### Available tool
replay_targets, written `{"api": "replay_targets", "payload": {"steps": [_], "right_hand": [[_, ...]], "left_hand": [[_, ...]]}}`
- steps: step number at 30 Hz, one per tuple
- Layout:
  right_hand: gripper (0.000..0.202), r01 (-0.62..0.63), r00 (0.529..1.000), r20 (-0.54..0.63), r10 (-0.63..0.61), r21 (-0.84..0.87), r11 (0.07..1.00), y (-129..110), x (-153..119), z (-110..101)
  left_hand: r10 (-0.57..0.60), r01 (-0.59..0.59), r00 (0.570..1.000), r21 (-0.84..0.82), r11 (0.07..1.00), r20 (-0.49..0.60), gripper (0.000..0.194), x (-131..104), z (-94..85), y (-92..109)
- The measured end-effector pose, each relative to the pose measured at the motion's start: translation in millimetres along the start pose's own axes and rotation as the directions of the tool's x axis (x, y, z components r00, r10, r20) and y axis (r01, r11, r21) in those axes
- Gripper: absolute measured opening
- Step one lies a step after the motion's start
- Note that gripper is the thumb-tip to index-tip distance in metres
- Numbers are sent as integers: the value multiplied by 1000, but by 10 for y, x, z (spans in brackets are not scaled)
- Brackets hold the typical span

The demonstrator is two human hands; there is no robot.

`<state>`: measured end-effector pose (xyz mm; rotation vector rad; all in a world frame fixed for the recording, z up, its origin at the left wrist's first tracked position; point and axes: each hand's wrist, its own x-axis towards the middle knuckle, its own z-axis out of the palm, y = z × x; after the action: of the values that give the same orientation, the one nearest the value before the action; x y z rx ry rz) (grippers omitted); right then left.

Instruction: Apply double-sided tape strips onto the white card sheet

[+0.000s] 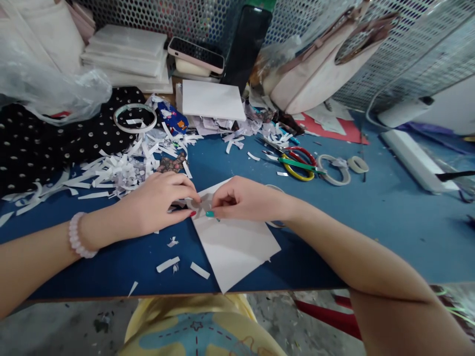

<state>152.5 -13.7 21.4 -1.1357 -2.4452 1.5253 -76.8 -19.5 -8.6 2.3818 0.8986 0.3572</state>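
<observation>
A white sheet (237, 252), flat and stiff-looking, lies at an angle near the front edge of the blue table. At its upper left corner, my left hand (158, 205) is closed, with thumb and forefinger pinching the sheet's edge. My right hand (247, 200) rests over the upper part of the sheet, fingers curled and thumb pressed to the forefinger. Whatever sits in that right pinch is too small or hidden to name. A roll of tape (275, 225) is partly covered by my right wrist.
Shredded paper strips (126, 168) heap up at left beside a black dotted cloth (92, 123). Scissors (297, 160) with red and yellow handles lie to the right, near tape rolls (336, 170). A white stack (213, 100), a phone (196, 53) and a handbag (315, 69) stand behind.
</observation>
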Motion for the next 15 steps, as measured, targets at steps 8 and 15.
{"api": "replay_targets", "payload": {"steps": [8, 15], "right_hand": [[29, 2, 1000, 21, -2, -10, 1000, 9, 10, -16], [28, 24, 999, 35, -23, -13, 1000, 4, 22, -28]], "left_hand": [[0, 0, 1000, 1, 1000, -8, 21, 2, 12, 4], [4, -4, 1000, -5, 1000, -13, 19, -4, 17, 2]]}}
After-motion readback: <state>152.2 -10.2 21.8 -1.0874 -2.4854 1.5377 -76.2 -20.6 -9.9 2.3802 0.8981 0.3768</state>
